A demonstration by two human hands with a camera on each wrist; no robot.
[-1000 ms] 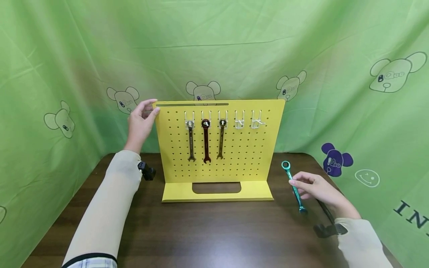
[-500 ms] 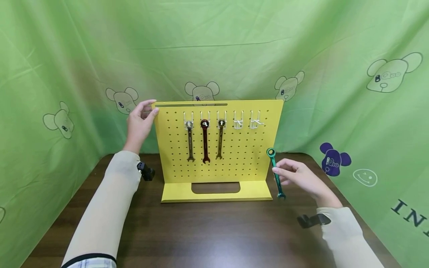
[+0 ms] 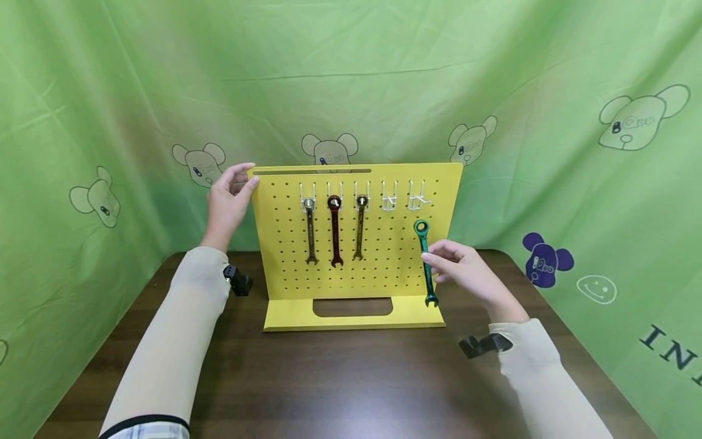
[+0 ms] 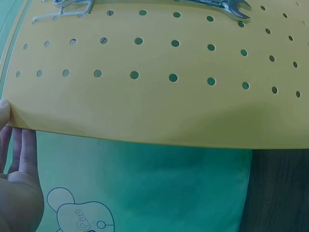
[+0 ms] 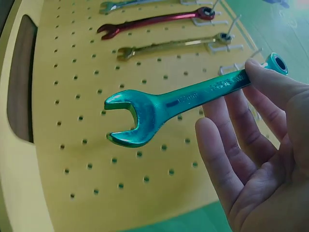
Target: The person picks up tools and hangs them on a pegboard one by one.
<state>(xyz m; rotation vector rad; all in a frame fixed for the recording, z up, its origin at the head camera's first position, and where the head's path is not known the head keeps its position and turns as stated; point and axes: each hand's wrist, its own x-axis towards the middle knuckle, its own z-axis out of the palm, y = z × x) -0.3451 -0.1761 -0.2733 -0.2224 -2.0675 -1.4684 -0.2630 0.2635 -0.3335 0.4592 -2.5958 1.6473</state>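
Between thumb and fingers, my right hand [image 3: 460, 268] pinches a green combination wrench [image 3: 425, 262], ring end up and open end down, before the right part of a yellow pegboard [image 3: 395, 256]. In the right wrist view the metallic teal wrench [image 5: 183, 99] shows its open jaw toward the board. My left hand [image 3: 227, 201] grips the board's upper left corner, thumb in front and fingers behind. From white hooks hang a silver wrench [image 3: 311, 235], a dark red wrench [image 3: 336, 235] and a gold-toned wrench [image 3: 359, 231]. Two hooks [image 3: 389, 198] to their right hold nothing.
The pegboard stands on a yellow base [image 3: 285, 314] with a cut-out slot, on a dark brown wooden table [image 3: 329, 378]. Green curtain [image 3: 351, 73] with cartoon bear heads surrounds the table behind and at both sides.
My right hand has carried the green wrench left and upward, from beside the board to in front of its right part. My left hand has stayed on the corner.
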